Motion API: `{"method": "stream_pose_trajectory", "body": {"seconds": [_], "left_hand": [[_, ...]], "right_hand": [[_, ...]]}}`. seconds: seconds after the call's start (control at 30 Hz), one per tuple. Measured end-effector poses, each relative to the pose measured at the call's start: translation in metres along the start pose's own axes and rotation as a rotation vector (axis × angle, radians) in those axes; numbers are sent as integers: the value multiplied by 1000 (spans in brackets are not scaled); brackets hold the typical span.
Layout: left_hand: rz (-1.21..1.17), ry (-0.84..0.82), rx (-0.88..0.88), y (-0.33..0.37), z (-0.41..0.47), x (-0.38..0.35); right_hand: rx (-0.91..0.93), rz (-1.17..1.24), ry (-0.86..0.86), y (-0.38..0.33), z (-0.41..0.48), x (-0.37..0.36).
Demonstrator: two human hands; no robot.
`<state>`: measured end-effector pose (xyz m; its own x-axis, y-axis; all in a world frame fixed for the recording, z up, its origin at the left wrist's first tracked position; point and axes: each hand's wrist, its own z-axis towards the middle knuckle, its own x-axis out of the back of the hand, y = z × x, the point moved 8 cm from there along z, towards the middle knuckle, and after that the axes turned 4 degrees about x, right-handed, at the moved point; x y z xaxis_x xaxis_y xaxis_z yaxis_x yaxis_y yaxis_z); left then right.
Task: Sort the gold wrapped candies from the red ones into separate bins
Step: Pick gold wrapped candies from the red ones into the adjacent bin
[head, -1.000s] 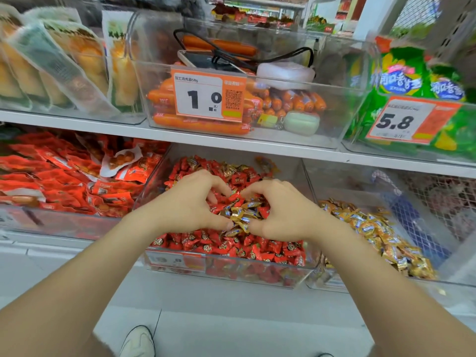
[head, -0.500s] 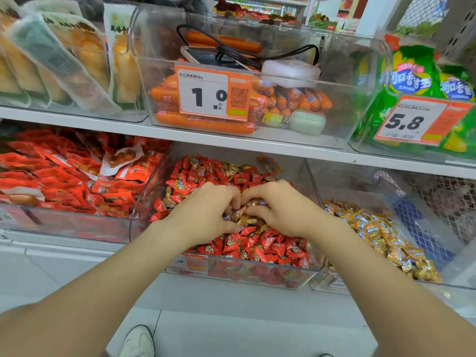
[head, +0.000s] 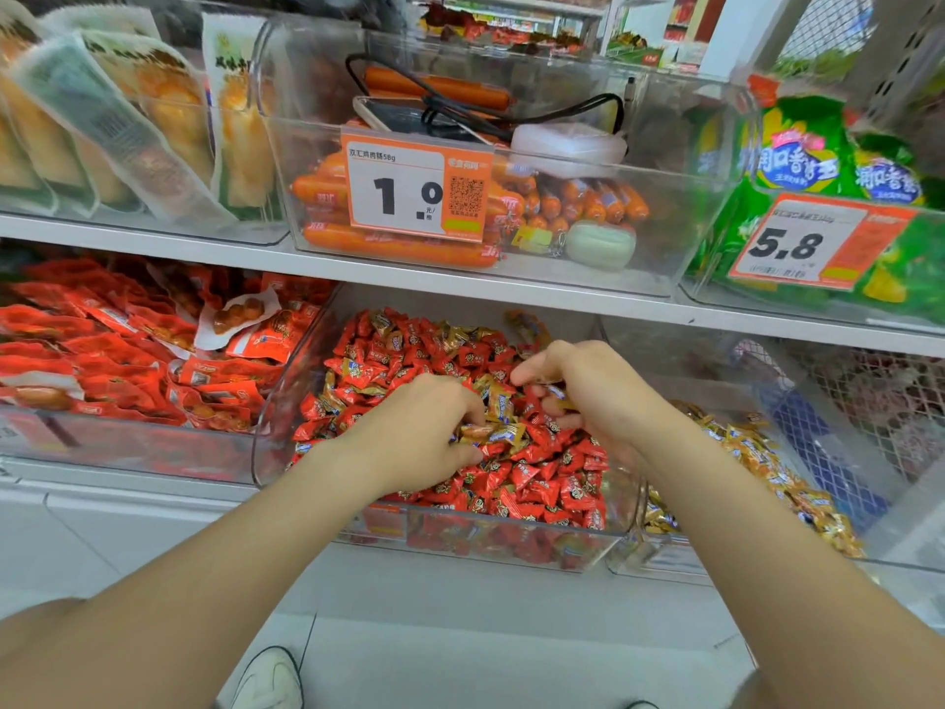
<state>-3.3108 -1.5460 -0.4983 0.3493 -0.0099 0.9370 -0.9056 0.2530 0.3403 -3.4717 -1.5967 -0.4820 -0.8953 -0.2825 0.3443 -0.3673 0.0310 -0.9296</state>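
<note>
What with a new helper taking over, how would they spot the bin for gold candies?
Find the orange 5.8 price tag at upper right. Directly below sits a clear bin, right of the mostly red bin. It alone holds only gold-wrapped candies.

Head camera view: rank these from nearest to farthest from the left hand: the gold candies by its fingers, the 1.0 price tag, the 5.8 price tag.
1. gold wrapped candies: at the left hand fingertips, in the candy bin.
2. 1.0 price tag: directly above, one level up.
3. 5.8 price tag: upper right, farthest.
</note>
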Motion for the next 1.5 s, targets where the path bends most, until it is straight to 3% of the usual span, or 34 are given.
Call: {"method": "stream_pose_trajectory", "body": {"seconds": [0.1,0.2,0.4,0.6,0.77,0.93,1.1,1.3,1.5], "left_hand": [[-173,-7,47,-4,0,9],[-310,41,111,-11,-1,23],[-575,-90,351,-29,-8,16],[-599,-21,489,-38,-13,26],[-388,47,437,-38,-14,38],[-183,-8,271,-45,-15,34],[-49,-243,218,-44,-21,19],[85,-211,225,-50,-18,8],[60,-173,190,-39,-17,13]], "right_hand": [[31,-86,5,-1,-4,3],[62,1,-76,-2,-6,-5],[87,4,-77,-10,-12,-9],[192,-383,16,-29,-19,-16],[534,-691,-128,-41,-27,-46],[426,-1002,-209,-23,-23,-49],[382,-1200,-254,-8,-16,-57],[369,-1197,-287,-5,-8,-60],[362,-980,-285,-11,-6,-48]]}}
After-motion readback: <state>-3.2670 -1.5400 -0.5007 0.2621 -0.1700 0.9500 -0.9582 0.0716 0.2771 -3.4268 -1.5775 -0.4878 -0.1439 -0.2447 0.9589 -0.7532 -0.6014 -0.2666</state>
